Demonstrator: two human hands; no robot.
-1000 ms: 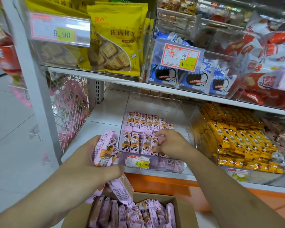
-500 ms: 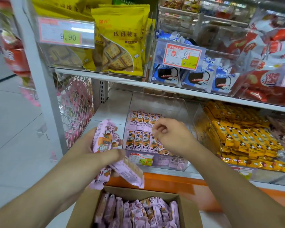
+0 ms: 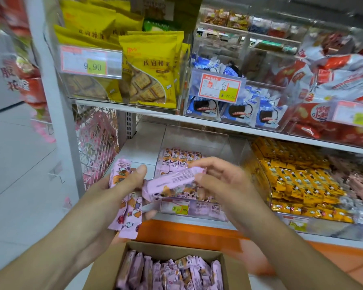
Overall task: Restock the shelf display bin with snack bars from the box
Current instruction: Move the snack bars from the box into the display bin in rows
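My left hand (image 3: 115, 191) grips a bunch of pink-wrapped snack bars (image 3: 128, 214) in front of the shelf. One pink bar (image 3: 170, 181) lies crosswise between both hands, and my right hand (image 3: 222, 181) pinches its right end. Behind them stands the clear display bin (image 3: 197, 139) on the lower shelf, with rows of the same bars (image 3: 180, 158) standing inside. A cardboard box (image 3: 226, 266) below holds many more pink bars (image 3: 168, 273).
A clear bin of yellow-wrapped bars (image 3: 293, 181) sits right of the display bin. The upper shelf carries yellow biscuit bags (image 3: 149, 70), blue packets (image 3: 235, 109) and red packs (image 3: 323, 84). A white upright (image 3: 50, 101) and wire rack (image 3: 96, 143) stand left.
My right hand has left the display bin and come back toward the left hand, taking hold of one bar from the bunch. The view has shifted left and closer.
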